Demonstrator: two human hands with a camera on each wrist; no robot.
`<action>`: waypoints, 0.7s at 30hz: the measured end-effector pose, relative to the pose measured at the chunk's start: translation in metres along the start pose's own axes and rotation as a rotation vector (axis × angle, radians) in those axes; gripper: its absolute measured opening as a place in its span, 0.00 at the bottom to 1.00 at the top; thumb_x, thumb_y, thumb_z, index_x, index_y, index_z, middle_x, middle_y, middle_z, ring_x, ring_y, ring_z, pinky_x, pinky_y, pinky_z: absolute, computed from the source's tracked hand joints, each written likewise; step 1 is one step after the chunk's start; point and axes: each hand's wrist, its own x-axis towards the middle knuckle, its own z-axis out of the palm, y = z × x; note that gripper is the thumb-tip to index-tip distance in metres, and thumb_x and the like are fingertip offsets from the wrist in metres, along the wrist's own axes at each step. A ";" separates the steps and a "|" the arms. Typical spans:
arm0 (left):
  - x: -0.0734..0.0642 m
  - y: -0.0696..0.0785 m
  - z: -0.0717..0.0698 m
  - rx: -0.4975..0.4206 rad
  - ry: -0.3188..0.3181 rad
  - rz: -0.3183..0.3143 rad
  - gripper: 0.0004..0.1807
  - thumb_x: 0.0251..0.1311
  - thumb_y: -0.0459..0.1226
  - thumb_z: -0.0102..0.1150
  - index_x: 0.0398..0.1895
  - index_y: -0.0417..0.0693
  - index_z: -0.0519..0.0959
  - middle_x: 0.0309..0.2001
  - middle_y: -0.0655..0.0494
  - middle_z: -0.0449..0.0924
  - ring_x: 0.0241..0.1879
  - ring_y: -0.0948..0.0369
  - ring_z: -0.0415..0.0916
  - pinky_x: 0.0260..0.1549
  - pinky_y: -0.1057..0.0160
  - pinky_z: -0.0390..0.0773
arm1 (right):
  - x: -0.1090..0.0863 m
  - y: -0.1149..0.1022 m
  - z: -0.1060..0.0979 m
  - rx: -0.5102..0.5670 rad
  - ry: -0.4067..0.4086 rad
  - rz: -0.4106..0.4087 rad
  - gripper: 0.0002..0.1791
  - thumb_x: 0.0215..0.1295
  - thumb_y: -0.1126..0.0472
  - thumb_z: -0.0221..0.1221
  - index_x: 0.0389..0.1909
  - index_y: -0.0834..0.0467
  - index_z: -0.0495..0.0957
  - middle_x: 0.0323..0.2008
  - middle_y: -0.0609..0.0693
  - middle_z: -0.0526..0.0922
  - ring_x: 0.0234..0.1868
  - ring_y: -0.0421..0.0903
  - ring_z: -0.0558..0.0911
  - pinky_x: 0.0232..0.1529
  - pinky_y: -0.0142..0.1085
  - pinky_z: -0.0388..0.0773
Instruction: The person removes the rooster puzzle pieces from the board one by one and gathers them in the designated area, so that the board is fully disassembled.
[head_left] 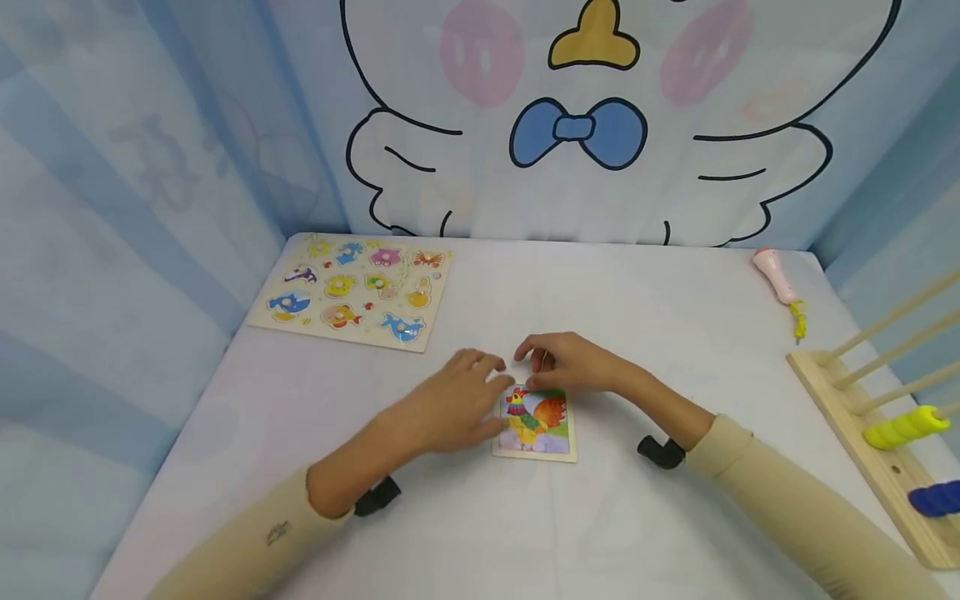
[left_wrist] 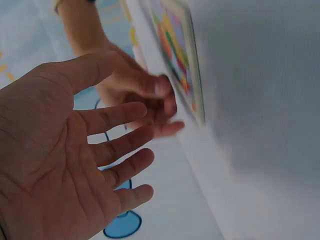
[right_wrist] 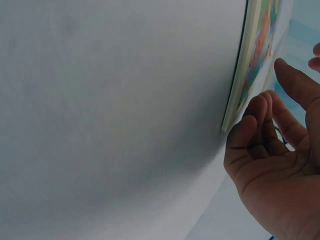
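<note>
A small square picture puzzle (head_left: 534,425) showing a colourful rooster lies flat in a pale wooden frame on the white table. My left hand (head_left: 450,407) hovers at its left side, palm down; the left wrist view shows the fingers of this hand (left_wrist: 65,145) loosely spread with nothing in them. Over the puzzle's far right corner is my right hand (head_left: 573,362), its thumb near the top edge. In the right wrist view the other fingers of that hand (right_wrist: 280,150) are bent loosely beside the puzzle's corner (right_wrist: 250,75), and the hand holds nothing.
A larger wooden peg board (head_left: 360,287) with sea-animal pieces lies at the back left. On the right stands a wooden bead rack (head_left: 870,433) with upright rods and yellow and blue beads. A pink torch-like object (head_left: 775,275) with a yellow strap lies at the back right.
</note>
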 end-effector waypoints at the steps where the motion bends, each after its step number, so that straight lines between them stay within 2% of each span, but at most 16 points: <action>1: -0.003 0.009 0.005 -0.006 -0.008 0.043 0.34 0.66 0.57 0.55 0.68 0.48 0.70 0.67 0.49 0.64 0.67 0.50 0.57 0.68 0.53 0.50 | -0.001 -0.003 0.003 0.009 -0.009 -0.016 0.19 0.62 0.60 0.67 0.53 0.58 0.77 0.33 0.45 0.78 0.32 0.42 0.77 0.37 0.36 0.75; 3: -0.008 0.024 0.015 -0.022 -0.024 0.112 0.35 0.66 0.59 0.55 0.69 0.48 0.69 0.69 0.49 0.62 0.67 0.50 0.57 0.68 0.54 0.50 | -0.002 -0.006 0.010 0.010 -0.019 -0.036 0.19 0.62 0.61 0.67 0.53 0.57 0.77 0.34 0.45 0.78 0.32 0.41 0.76 0.37 0.36 0.75; 6: -0.010 0.037 0.029 -0.050 -0.064 0.161 0.37 0.66 0.60 0.54 0.70 0.48 0.66 0.72 0.48 0.56 0.69 0.50 0.54 0.69 0.54 0.49 | -0.002 -0.007 0.017 -0.009 -0.013 -0.041 0.19 0.61 0.62 0.68 0.53 0.56 0.77 0.35 0.45 0.77 0.32 0.40 0.75 0.38 0.35 0.74; 10: -0.010 0.044 0.037 -0.051 -0.098 0.161 0.40 0.65 0.61 0.53 0.72 0.47 0.63 0.74 0.49 0.54 0.72 0.51 0.51 0.68 0.54 0.51 | 0.000 -0.009 0.019 -0.057 -0.025 -0.039 0.21 0.61 0.61 0.68 0.55 0.55 0.78 0.36 0.44 0.77 0.33 0.40 0.75 0.38 0.34 0.74; 14: -0.011 0.046 0.039 -0.008 -0.116 0.147 0.41 0.64 0.62 0.53 0.72 0.47 0.62 0.74 0.49 0.55 0.72 0.52 0.51 0.67 0.54 0.54 | 0.001 -0.014 0.020 -0.121 -0.055 -0.051 0.20 0.63 0.61 0.66 0.56 0.51 0.79 0.37 0.44 0.77 0.34 0.40 0.75 0.38 0.35 0.74; 21: -0.009 0.048 0.041 0.065 -0.109 0.148 0.43 0.63 0.62 0.55 0.73 0.47 0.61 0.74 0.49 0.56 0.73 0.51 0.51 0.66 0.54 0.57 | 0.006 -0.021 0.014 -0.182 -0.124 -0.064 0.18 0.64 0.63 0.64 0.54 0.49 0.79 0.39 0.45 0.76 0.35 0.42 0.75 0.38 0.35 0.75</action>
